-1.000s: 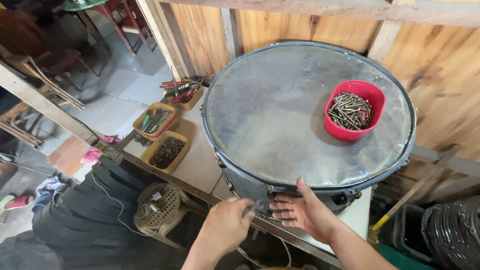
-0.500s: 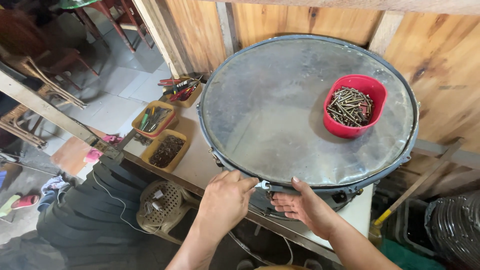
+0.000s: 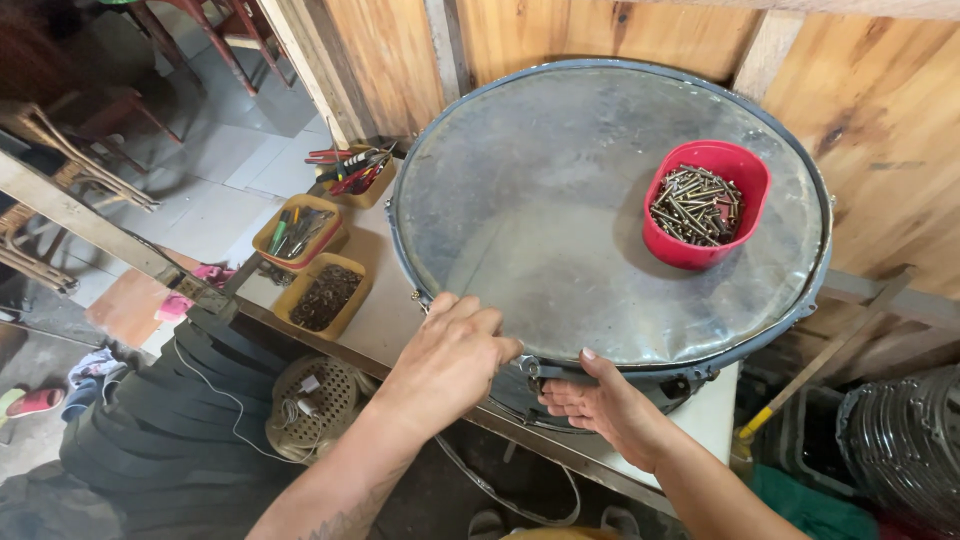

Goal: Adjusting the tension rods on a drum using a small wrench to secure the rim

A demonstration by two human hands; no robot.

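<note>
Metal hardware on the near rim of the large drum (image 3: 610, 210) was the site of contact: the left hand (image 3: 450, 355), curled with fingers bent, lay over the hoop at about 7 o'clock on the drum's face, its fingertips pressed at a tension lug (image 3: 528, 368); whether it pinched a small part there could not be told. The right hand (image 3: 600, 400) was half open, palm up, cupped under the hoop at about 6 o'clock, thumb on the rim's edge, closed on nothing. Compared with the views a second and half a second before, the left hand had risen from below the shell onto the rim, while the right hand had stayed beneath it; judged from this, the work had settled on the lug between the two hands. The drum rested flat on a pale worktable (image 3: 380, 320) against a wooden wall (image 3: 880, 150). On its grey head, at about 2 o'clock, stood a red bowl (image 3: 710, 215) of screws, well apart from both hands. To the drum's 9 o'clock lay three yellow trays (image 3: 320, 297) of tools and small parts.
</note>
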